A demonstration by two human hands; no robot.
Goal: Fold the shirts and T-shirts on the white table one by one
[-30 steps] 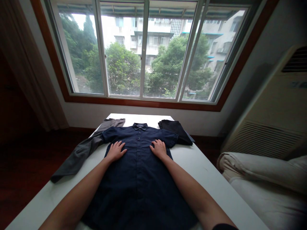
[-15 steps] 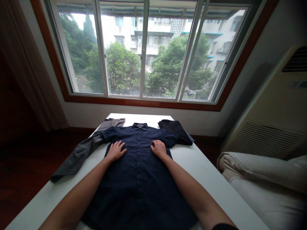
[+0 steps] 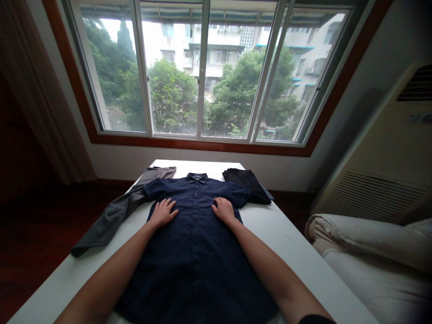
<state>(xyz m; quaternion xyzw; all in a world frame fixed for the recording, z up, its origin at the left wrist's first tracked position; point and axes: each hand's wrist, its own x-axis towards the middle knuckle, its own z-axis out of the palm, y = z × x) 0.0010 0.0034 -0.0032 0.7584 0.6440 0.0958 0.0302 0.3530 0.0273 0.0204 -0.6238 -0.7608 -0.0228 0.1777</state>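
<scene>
A dark navy short-sleeved shirt (image 3: 194, 252) lies spread face up on the white table (image 3: 286, 252), its buttoned front showing and its collar toward the window. On the left chest of the cloth rests my left hand (image 3: 164, 211), flat with fingers spread. My right hand (image 3: 223, 209) lies on the other side of the chest, palm down, its fingers slightly bent and pinching nothing. Beyond the left sleeve, grey trousers (image 3: 114, 218) hang partly over the table's left edge. Folded black clothing (image 3: 248, 182) sits by the right sleeve, partly under it.
Behind the table is a wide sliding window (image 3: 199, 139) in a brown wooden frame. To the right stand a beige sofa (image 3: 374, 238) and a tall floor air conditioner (image 3: 378, 157). A curtain (image 3: 50, 99) hangs at the left, above a dark red-brown floor (image 3: 27, 225).
</scene>
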